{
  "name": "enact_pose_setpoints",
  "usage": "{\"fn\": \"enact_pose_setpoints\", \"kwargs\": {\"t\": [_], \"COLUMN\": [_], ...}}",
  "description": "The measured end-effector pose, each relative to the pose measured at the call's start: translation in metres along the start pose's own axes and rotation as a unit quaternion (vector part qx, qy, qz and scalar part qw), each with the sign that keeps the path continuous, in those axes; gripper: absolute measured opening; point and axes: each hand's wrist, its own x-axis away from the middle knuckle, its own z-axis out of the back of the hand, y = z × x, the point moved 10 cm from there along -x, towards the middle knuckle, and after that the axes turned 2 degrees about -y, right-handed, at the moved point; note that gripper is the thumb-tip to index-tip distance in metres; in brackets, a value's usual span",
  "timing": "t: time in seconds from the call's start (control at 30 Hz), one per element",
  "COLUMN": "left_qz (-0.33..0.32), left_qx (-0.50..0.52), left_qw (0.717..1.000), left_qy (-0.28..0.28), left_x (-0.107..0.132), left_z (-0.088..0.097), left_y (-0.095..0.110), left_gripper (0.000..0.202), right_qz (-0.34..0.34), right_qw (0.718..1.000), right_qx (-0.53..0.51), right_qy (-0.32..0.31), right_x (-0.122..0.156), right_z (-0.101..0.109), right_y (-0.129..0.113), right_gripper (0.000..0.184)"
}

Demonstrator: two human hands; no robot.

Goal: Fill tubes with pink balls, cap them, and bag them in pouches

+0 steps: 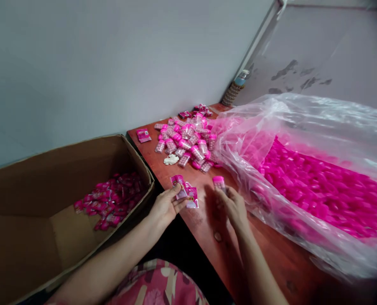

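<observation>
My left hand (167,206) pinches a small pink printed sachet (186,192) at the near edge of the red-brown table (271,258). My right hand (233,205) grips a small clear bottle with a pink cap (219,182), held upright just right of the sachet. Behind them, on the table, lies a pile of similar pink-capped bottles (188,142).
An open cardboard box (23,203) to my left holds several pink packets (112,199). A big clear plastic bag of pink caps (318,186) covers the table's right side. A crumpled white scrap (171,159) and a loose sachet (143,135) lie near the pile.
</observation>
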Motion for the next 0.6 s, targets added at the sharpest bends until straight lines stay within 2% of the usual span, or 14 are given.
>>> {"fn": "enact_pose_setpoints", "kwargs": {"t": [0.03, 0.1, 0.17, 0.23, 0.4, 0.6], "left_qz": [0.007, 0.016, 0.014, 0.008, 0.005, -0.007], "left_qx": [0.016, 0.043, 0.059, 0.064, 0.065, 0.042], "left_qw": [1.0, 0.999, 0.998, 0.998, 0.998, 0.999], "left_qy": [0.001, 0.003, 0.002, 0.001, -0.014, -0.033], "left_x": [-0.001, -0.003, -0.004, -0.003, 0.0, -0.001], "left_z": [-0.002, -0.007, -0.012, -0.016, -0.022, -0.023], "left_y": [-0.004, -0.01, -0.013, -0.015, -0.018, -0.018], "left_gripper": [0.012, 0.013, 0.014, 0.014, 0.014, 0.017], "right_qz": [-0.002, -0.019, -0.026, -0.028, -0.03, -0.036], "right_qw": [0.995, 0.976, 0.968, 0.97, 0.978, 0.968], "right_qx": [-0.1, -0.205, -0.233, -0.219, -0.192, -0.242], "right_qy": [-0.027, -0.066, -0.091, -0.099, -0.076, -0.063], "right_x": [0.018, 0.052, 0.079, 0.093, 0.095, 0.09], "right_z": [-0.012, -0.037, -0.058, -0.071, -0.075, -0.076], "right_y": [-0.001, -0.004, -0.01, -0.014, -0.016, -0.016], "right_gripper": [0.033, 0.028, 0.026, 0.029, 0.029, 0.027]}}
